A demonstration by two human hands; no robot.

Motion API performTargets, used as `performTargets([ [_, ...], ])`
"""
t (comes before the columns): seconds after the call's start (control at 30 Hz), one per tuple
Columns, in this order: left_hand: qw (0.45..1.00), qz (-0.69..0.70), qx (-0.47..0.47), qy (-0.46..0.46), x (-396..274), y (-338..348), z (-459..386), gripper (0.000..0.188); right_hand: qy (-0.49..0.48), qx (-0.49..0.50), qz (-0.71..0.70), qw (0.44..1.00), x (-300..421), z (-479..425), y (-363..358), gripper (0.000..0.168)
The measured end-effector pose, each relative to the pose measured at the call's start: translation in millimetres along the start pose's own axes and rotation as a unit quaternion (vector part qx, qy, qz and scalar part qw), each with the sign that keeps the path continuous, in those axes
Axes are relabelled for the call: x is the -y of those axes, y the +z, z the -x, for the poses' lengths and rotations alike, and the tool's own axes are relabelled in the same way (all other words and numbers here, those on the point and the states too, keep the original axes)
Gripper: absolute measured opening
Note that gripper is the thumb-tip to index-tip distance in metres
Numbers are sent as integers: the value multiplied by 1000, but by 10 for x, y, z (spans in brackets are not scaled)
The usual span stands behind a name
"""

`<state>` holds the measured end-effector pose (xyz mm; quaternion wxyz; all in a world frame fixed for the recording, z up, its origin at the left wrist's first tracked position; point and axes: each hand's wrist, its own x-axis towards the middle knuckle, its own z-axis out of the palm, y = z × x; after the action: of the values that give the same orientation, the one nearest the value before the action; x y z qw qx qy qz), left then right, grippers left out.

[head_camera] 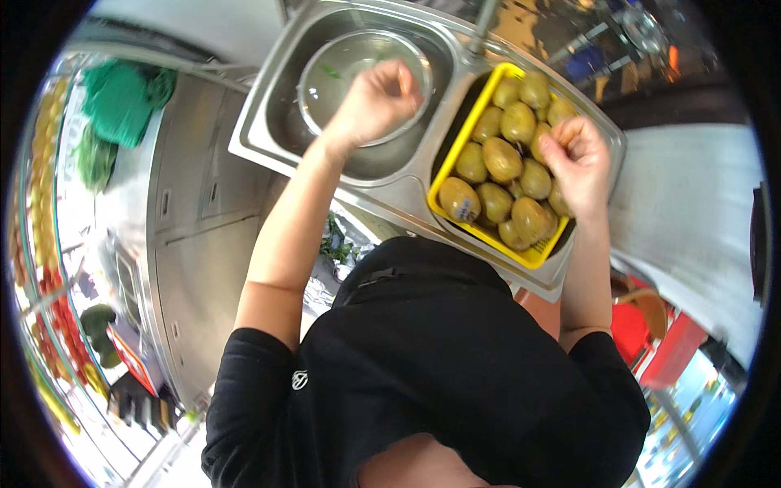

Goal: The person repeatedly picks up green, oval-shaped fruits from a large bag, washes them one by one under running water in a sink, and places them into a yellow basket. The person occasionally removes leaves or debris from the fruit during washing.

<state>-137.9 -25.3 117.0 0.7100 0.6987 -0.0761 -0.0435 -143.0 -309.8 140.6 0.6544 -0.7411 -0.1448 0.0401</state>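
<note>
My left hand [381, 100] is over a round metal bowl [305, 91] standing in the left basin of a steel double sink [390, 201]. Its fingers curl towards the thumb, and whether anything small is between them is hidden. A small green leaf piece [330, 71] shows in the bowl. Over the right basin, my right hand [579, 165] is at the right side of a yellow plastic basket [468, 137]. Brownish-green fruits that look like kiwifruit [502, 160] fill this basket; one bears a sticker [467, 207]. The right fingers are bent above the fruits, their grip unclear.
A faucet pipe [485, 27] rises behind the sink. Steel cabinets [201, 268] run along the left, with a green plastic bag [119, 104] on top and fruit shelves beyond. A pale counter [683, 189] adjoins the sink's right side. Below it stands a red container [671, 351].
</note>
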Motion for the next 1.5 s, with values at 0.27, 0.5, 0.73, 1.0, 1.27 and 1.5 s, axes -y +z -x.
performTargets([
  [0.27,989,-100,-47,-103,533,-771,-100,29,53,381,67,920,-1006,-1240,1206,34],
  [0.5,935,344,-63,-60,499,-752,432,53,283,431,-185,837,-654,-998,1447,63],
  [0.73,945,-106,-302,67,665,-671,1649,37,118,382,233,887,-655,-1134,1759,54],
  [1.0,825,-46,-502,-255,1909,-442,4088,20,35,254,493,831,-505,-1079,1348,27],
  [1.27,720,38,-613,-324,2401,-259,5211,23,-31,467,252,847,-356,459,3516,24],
  [1.5,630,135,-685,-339,3854,106,5201,22,90,685,332,643,-2898,1662,5091,28],
])
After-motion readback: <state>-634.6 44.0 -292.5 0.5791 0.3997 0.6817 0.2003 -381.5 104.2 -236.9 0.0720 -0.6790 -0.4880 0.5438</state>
